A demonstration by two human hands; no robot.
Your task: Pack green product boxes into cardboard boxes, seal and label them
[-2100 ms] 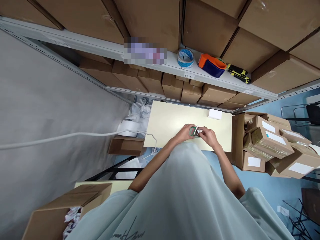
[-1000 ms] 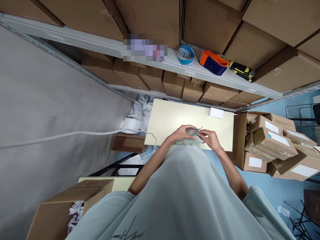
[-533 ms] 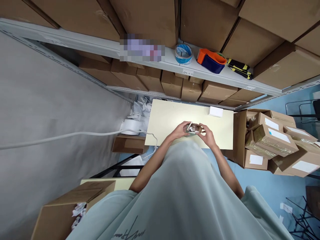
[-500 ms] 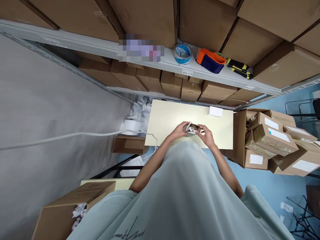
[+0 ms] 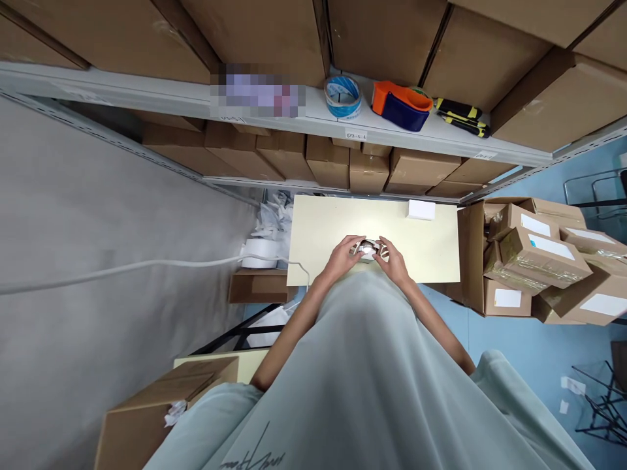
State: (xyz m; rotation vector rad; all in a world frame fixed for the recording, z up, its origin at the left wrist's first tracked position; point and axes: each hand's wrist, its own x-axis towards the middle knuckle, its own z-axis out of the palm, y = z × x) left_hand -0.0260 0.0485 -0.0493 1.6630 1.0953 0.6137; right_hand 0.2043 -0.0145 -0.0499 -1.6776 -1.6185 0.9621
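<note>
Over the near edge of a pale yellow table (image 5: 333, 222), my left hand (image 5: 343, 253) and my right hand (image 5: 390, 258) meet around a small whitish packet (image 5: 366, 248). Both hands have their fingers curled on it, left hand on its left end, right hand on its right end. The packet is too small to make out in detail. A small white box (image 5: 421, 209) lies at the table's far right edge, apart from my hands.
A metal shelf (image 5: 304, 121) above the table carries a tape roll (image 5: 343, 96), an orange and blue tape dispenser (image 5: 400, 104), black-yellow tools (image 5: 461, 116) and cardboard boxes. Labelled cartons (image 5: 533, 258) pile up at the right. A white cable (image 5: 147, 266) runs left; an open carton (image 5: 161, 411) sits near left.
A green packet seen in my hands a second ago is gone; a small whitish item is between them now. My hands stayed over the table's near edge; the view shifted slightly.
</note>
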